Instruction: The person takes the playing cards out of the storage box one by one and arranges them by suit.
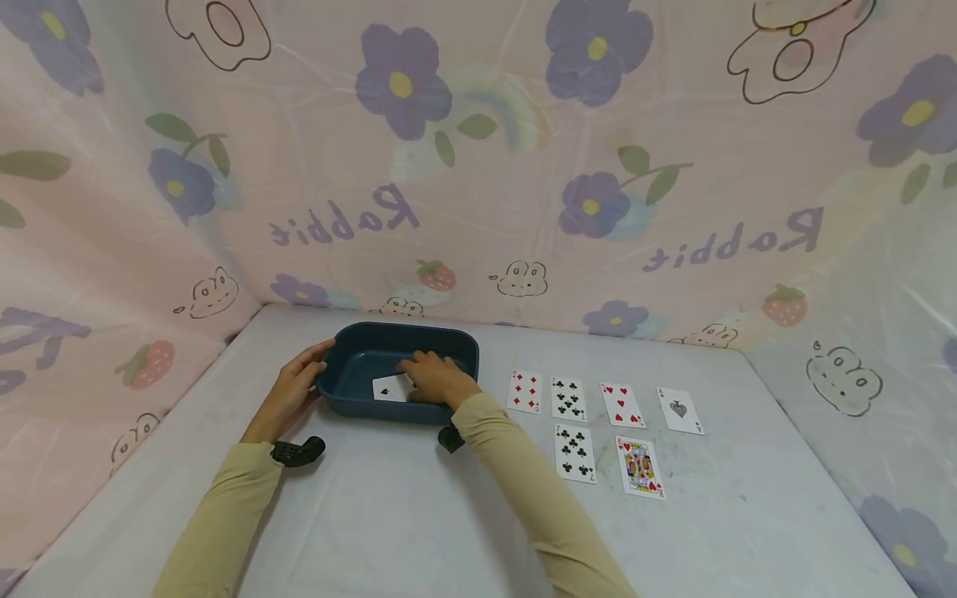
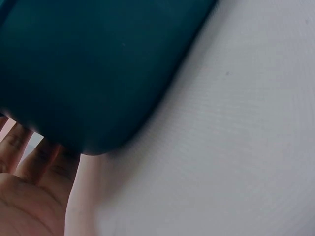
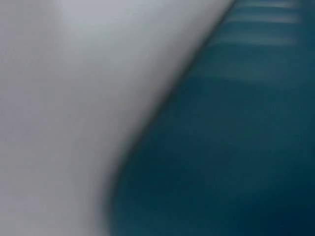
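Observation:
A dark teal tub (image 1: 359, 407) stands on the table, its outer wall (image 2: 93, 73) close up in the left wrist view. My left hand (image 1: 290, 394) rests against the tub's left end, its extended fingers touching the wall. Inside the tub lies a playing card (image 1: 386, 388) with a black spade mark. My right hand (image 1: 435, 378) reaches over the near rim, bent fingers and thumb at that card's right part, which it covers. Whether it pinches the card is hidden. The right wrist view shows only the tub's blurred side (image 3: 211, 147) and the tabletop.
Right of the tub, face-up cards lie in two rows: a six of diamonds (image 1: 525, 391), a clubs card (image 1: 569, 399), a five of hearts (image 1: 622, 405) and an ace of spades (image 1: 679, 410) behind; a seven of clubs (image 1: 575, 453) and a king of hearts (image 1: 640, 468) in front. Patterned cloth (image 1: 478, 191) surrounds the table.

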The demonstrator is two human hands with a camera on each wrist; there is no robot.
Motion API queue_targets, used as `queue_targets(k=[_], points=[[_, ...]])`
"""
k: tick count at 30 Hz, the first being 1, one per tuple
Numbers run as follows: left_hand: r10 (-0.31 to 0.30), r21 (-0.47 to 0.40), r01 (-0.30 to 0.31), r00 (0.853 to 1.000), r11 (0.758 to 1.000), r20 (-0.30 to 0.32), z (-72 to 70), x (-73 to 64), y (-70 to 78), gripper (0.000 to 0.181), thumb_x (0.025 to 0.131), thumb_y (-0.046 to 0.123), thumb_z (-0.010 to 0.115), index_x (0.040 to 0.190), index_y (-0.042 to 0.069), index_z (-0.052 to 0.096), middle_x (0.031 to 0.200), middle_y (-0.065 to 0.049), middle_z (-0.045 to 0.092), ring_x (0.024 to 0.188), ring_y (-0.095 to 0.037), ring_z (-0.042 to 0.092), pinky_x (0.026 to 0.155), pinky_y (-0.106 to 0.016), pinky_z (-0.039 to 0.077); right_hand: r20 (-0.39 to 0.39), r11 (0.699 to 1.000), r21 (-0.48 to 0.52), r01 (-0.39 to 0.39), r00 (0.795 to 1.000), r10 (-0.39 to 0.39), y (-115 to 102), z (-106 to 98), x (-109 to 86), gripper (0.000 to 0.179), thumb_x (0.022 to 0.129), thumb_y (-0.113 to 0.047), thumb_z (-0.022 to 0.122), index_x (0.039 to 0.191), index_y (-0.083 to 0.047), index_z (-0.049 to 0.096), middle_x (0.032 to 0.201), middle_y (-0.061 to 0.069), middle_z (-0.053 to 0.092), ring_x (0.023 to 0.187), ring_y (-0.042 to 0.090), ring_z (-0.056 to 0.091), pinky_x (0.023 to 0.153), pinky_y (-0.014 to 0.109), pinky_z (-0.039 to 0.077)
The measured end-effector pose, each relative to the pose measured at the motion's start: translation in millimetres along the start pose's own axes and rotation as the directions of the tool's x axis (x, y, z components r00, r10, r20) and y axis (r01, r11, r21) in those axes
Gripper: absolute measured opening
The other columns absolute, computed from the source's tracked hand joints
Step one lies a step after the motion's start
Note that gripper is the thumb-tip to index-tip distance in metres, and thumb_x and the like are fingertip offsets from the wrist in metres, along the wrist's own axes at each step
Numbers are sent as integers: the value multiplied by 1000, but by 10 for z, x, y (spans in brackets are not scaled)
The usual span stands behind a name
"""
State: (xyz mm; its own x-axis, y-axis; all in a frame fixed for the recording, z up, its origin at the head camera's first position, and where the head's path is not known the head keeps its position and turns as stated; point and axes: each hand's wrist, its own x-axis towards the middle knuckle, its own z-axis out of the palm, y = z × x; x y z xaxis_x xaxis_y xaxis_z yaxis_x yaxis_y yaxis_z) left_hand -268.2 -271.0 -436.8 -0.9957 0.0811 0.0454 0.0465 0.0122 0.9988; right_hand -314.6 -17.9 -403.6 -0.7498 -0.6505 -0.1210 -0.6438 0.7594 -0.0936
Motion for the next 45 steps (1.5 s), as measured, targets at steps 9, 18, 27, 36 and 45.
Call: queue_targets(k=[9, 18, 27, 36, 45], points=[[-6, -17, 6, 1000, 1000, -4, 2, -15, 17, 48, 106, 12, 36, 152, 6, 28, 159, -13, 17, 123, -20, 39, 82, -21, 46, -59, 999, -41, -13, 998, 11, 21, -17, -23, 58, 86, -38, 74, 138, -23, 53, 125, 2, 51, 113, 19, 48, 92, 38, 42], [-1, -1, 1, 1000, 1000, -3, 9, -24, 28, 48, 106, 12, 35, 153, 5, 28, 158, -14, 18, 122, -19, 40, 81, -21, 47, -130, 992, -129, -12, 992, -5, 31, -25, -41, 49, 88, -35, 73, 133, -24, 58, 122, -1, 56, 112, 18, 52, 91, 38, 44], [-8, 16, 8, 1000, 1000, -6, 9, -25, 28, 47, 106, 13, 35, 152, 6, 29, 159, -14, 17, 124, -20, 38, 81, -20, 47, -197, 998, -67, 11, 980, -24, 46, -102, -77, 28, 97, -23, 61, 125, -20, 64, 121, -1, 61, 110, 16, 57, 91, 39, 45], [3, 31, -3, 1000, 1000, -1, 16, -30, 55, 48, 106, 12, 35, 152, 5, 27, 159, -13, 14, 135, -31, 26, 82, -19, 46, -256, 990, 123, 74, 966, -40, 77, -180, -128, 22, 97, -14, 59, 117, -14, 67, 104, 0, 66, 86, 9, 60, 72, 24, 49], [-11, 20, 11, 1000, 1000, -3, 12, -22, 39, 48, 106, 14, 36, 152, 6, 28, 159, -13, 14, 129, -23, 34, 82, -19, 46, -325, 940, 331, 81, 945, 33, 111, -177, -217, 22, 96, -10, 61, 117, -11, 65, 100, 3, 66, 77, 9, 58, 62, 21, 47]])
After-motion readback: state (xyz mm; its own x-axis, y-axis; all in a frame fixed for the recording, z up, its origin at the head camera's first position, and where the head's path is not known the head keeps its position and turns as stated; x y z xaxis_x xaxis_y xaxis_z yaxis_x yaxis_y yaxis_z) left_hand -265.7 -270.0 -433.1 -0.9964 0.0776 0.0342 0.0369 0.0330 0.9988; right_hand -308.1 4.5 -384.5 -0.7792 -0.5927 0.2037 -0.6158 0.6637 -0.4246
